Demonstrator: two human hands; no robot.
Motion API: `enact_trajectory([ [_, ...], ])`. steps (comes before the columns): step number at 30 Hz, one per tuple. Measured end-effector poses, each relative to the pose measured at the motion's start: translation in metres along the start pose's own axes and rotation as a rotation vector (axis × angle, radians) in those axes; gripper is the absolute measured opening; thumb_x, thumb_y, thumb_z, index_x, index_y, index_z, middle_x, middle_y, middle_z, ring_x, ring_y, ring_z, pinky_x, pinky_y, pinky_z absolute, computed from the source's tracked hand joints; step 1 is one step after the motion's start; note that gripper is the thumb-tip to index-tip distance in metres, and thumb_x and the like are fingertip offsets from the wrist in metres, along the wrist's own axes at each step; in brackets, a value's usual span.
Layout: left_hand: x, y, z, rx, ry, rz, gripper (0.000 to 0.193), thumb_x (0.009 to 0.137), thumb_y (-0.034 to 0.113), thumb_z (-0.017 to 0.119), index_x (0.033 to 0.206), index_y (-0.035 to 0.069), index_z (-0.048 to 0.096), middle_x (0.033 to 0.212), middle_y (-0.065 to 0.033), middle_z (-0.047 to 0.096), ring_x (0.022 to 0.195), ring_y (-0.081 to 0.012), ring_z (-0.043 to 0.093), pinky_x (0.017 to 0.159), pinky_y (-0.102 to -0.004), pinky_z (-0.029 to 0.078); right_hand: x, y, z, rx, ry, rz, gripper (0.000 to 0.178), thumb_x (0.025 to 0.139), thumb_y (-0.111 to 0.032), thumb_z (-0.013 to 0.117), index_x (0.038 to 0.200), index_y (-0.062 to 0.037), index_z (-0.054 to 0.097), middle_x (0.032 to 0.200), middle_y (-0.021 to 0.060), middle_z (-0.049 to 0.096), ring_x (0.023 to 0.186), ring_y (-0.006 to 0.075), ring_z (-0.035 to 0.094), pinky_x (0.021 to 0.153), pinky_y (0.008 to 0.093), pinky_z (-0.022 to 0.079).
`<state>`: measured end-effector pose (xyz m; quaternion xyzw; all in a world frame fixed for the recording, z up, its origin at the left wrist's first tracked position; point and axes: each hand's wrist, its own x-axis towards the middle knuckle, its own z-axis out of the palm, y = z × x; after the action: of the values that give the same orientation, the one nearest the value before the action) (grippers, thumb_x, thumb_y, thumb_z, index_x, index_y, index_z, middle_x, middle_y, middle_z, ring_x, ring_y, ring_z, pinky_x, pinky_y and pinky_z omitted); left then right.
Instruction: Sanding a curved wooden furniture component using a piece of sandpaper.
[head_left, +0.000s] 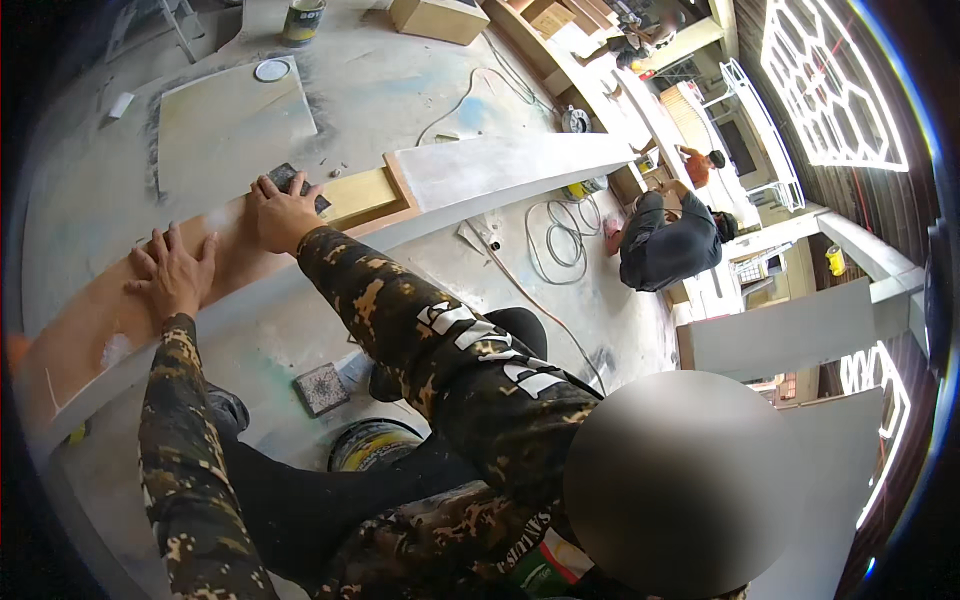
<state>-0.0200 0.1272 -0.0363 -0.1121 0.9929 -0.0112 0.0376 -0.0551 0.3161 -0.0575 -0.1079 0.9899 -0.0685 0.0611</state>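
Note:
A long curved panel (75, 325), brown at the near end and whitish farther off, lies in front of me. My left hand (178, 275) rests flat on its brown surface with the fingers spread. Farther along, my right hand (284, 214) is closed over a dark, speckled sanding block (283, 177) at the panel's far edge; the fingers partly hide the block. Just beyond that hand is a yellowish recessed section (361, 195) with a brown wooden rim. A similar grey speckled block (321, 390) lies on the floor between the panel and my legs.
A bucket (375, 444) stands beside my leg. Coiled hose (566, 240) and cords lie on the floor beyond the panel. A crouching person (675, 240) works at the right, with others farther back. A can (303, 22) and a cardboard box (440, 18) stand at the far side.

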Motion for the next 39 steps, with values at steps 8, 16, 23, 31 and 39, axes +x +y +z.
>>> enact_trajectory([
  [8,-0.001,-0.018,-0.016,0.052,-0.019,-0.045,0.079,0.092,0.071,0.041,0.153,0.02,0.037,0.16,-0.0089,0.034,0.15,-0.0408,0.02,0.108,-0.0751,0.023,-0.05,-0.002,0.004,-0.09,-0.068,-0.159,0.074,0.088,-0.021,0.054,0.156,-0.0119,0.028,0.162,0.0082,0.027,0.137,0.0672,0.021,0.095,0.0828,0.03],
  [16,0.016,0.002,0.024,-0.016,0.189,0.087,0.076,0.09,0.068,0.048,0.144,0.014,0.047,0.148,-0.014,0.045,0.143,-0.0472,0.028,0.102,-0.0814,0.021,0.021,0.026,0.013,-0.288,0.2,-0.132,0.046,0.091,-0.035,0.054,0.133,-0.0175,0.059,0.143,0.0042,0.046,0.123,0.0612,0.04,0.083,0.0827,0.037],
  [23,0.016,-0.021,0.04,-0.082,0.183,0.031,0.08,0.088,0.069,0.05,0.145,0.014,0.045,0.151,-0.0135,0.042,0.144,-0.0489,0.025,0.102,-0.0825,0.017,-0.03,0.0,0.009,-0.246,-0.089,-0.106,0.074,0.087,-0.02,0.054,0.156,-0.0176,0.028,0.165,-0.0003,0.025,0.135,0.0635,0.03,0.095,0.0811,0.034],
  [31,0.016,-0.004,0.044,-0.119,0.214,0.069,0.082,0.086,0.07,0.051,0.146,0.015,0.046,0.151,-0.0125,0.043,0.144,-0.0486,0.024,0.104,-0.0815,0.015,-0.004,0.007,-0.013,-0.194,-0.155,-0.026,0.073,0.089,-0.026,0.057,0.156,-0.0156,0.03,0.164,0.0,0.025,0.136,0.0665,0.023,0.097,0.0818,0.031],
  [39,0.022,-0.001,0.051,-0.118,0.273,0.051,0.081,0.087,0.07,0.049,0.147,0.016,0.046,0.153,-0.0117,0.041,0.144,-0.0475,0.023,0.105,-0.0805,0.015,0.003,0.012,-0.009,-0.291,-0.085,-0.004,0.069,0.09,-0.027,0.055,0.154,-0.0137,0.033,0.163,-0.0006,0.028,0.136,0.0626,0.028,0.1,0.079,0.031],
])
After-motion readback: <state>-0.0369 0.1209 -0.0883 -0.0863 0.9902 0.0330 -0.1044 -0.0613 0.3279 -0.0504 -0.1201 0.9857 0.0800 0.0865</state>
